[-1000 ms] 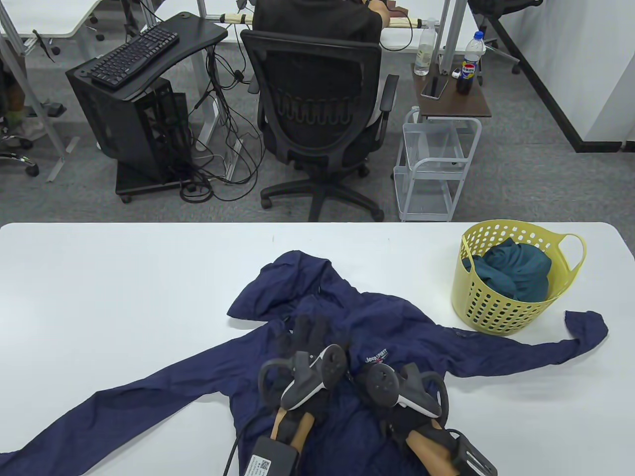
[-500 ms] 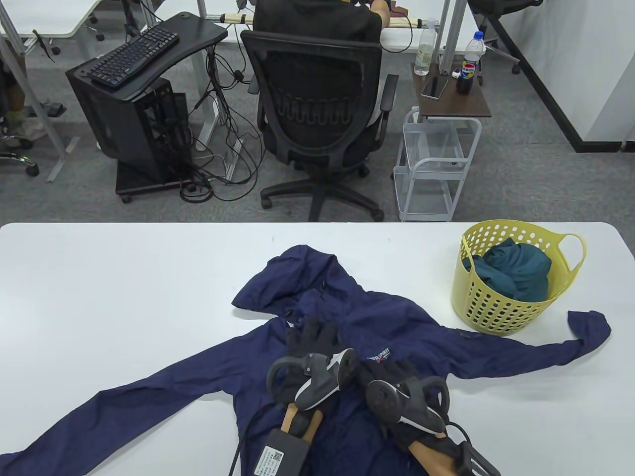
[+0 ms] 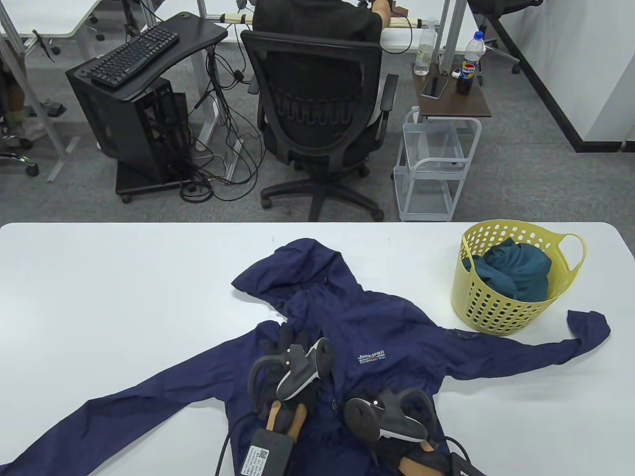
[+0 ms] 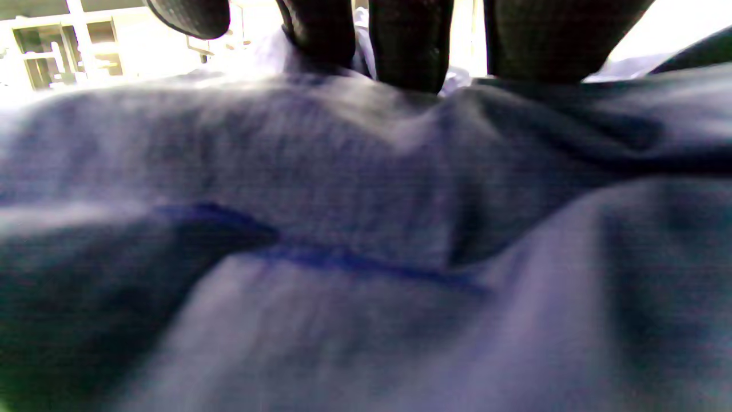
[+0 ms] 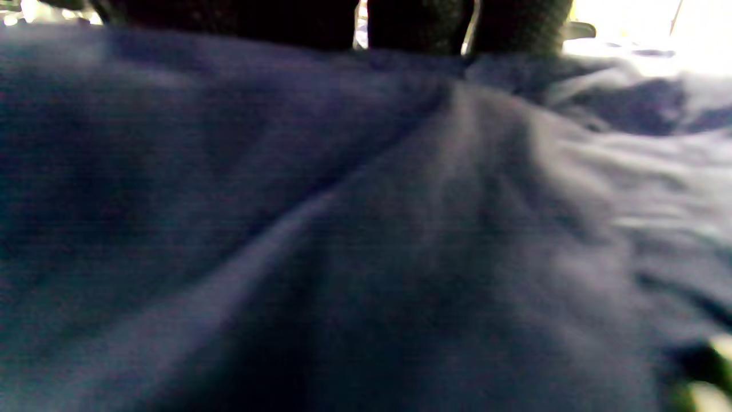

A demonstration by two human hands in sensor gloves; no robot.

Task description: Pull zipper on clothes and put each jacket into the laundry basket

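Note:
A navy hooded jacket (image 3: pixel 387 327) lies front up on the white table (image 3: pixel 124 287), sleeves spread left and right, hood toward the far edge. My left hand (image 3: pixel 290 339) rests on its chest left of the centre line; its fingers (image 4: pixel 412 46) press down into the cloth with the thumb held apart. My right hand (image 3: pixel 368 397) lies lower on the jacket's front near the table's near edge, mostly hidden under its tracker; its fingers (image 5: pixel 417 23) lie on the fabric. A yellow laundry basket (image 3: pixel 496 317) at the right holds a teal garment (image 3: pixel 516 270).
The jacket's right sleeve cuff (image 3: pixel 590 322) lies just beside the basket's base. Beyond the table's far edge stand an office chair (image 3: pixel 317 114) with a seated person, a small cart (image 3: pixel 431 168) and a computer stand (image 3: pixel 134 99).
Both hands have slid back toward the near edge, the right one farther, uncovering the chest logo. The hood has shifted a little toward the far edge.

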